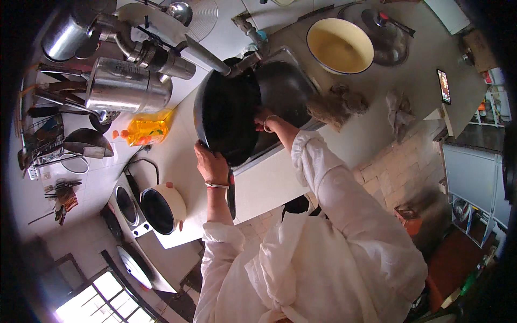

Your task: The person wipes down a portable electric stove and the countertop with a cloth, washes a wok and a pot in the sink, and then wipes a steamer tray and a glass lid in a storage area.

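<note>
A large black wok (230,109) is tilted on its side over the left part of the steel sink (282,91), below the faucet (242,66). My left hand (212,163) grips the wok's near left rim. My right hand (264,120), with a bangle at its wrist, is at the wok's right edge; its fingers are partly hidden in shadow, and I cannot tell whether they hold anything. Right of the basin, a brown fibrous bundle (337,105) lies on the counter. Behind it stands a cream enamel basin (340,46) with a dark rim.
A glass lid (394,44), a crumpled cloth (399,113) and a propped phone (443,87) are on the right counter. To the left are a bottle of orange liquid (149,132), a cream pot (163,209), and steel canisters (129,84) with hanging utensils.
</note>
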Available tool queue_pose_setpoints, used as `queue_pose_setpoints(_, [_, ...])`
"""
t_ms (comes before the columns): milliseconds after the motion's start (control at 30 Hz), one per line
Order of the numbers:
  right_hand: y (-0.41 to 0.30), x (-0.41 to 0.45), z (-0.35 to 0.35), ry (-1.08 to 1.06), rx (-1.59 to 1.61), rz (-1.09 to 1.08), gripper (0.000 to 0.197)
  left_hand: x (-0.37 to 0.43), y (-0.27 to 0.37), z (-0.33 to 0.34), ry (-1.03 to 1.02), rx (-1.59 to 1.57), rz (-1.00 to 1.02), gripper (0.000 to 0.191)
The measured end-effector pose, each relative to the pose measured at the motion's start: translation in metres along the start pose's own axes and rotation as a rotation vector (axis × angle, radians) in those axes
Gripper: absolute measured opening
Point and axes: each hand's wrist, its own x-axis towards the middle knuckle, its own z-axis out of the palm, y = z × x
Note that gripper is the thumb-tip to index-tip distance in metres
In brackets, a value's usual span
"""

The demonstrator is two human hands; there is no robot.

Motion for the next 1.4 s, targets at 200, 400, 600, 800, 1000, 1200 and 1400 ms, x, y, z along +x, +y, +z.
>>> queue_pose_setpoints(200, [-0.014, -0.03, -0.026, 0.054, -0.145, -0.067, 0.043, 0.012, -0.032, 0.0, -0.032, -0.095, -0.116, 0.041])
queue_pose_setpoints(400, [0.013, -0.041, -0.085, 0.083, -1.409, -0.188, 0.038, 0.045, -0.134, 0.033, 0.002, -0.372, -0.032, 0.036])
queue_pose_setpoints(600, [0.005, -0.051, -0.085, 0.192, -1.789, 0.042, 0.032, 0.044, -0.175, 0.055, -0.264, -1.018, -0.572, 0.026])
queue_pose_setpoints(800, [0.014, -0.034, -0.112, 0.373, -1.507, 0.035, 0.028, 0.024, -0.153, 0.082, -0.441, -1.237, -0.648, 0.02])
queue_pose_setpoints(1000, [0.015, -0.065, -0.111, 0.298, -1.275, -0.112, 0.032, -0.006, -0.119, 0.1, -0.456, -1.295, -0.788, 0.023])
queue_pose_setpoints(1200, [0.04, -0.055, -0.146, 0.257, -1.129, -0.359, 0.031, 0.002, -0.076, 0.093, -0.411, -1.097, -0.854, 0.033])
queue_pose_setpoints(1400, [0.048, -0.149, -0.115, 0.352, -0.608, -0.601, 0.025, -0.035, -0.117, 0.08, -0.34, -1.207, -0.842, 0.04])
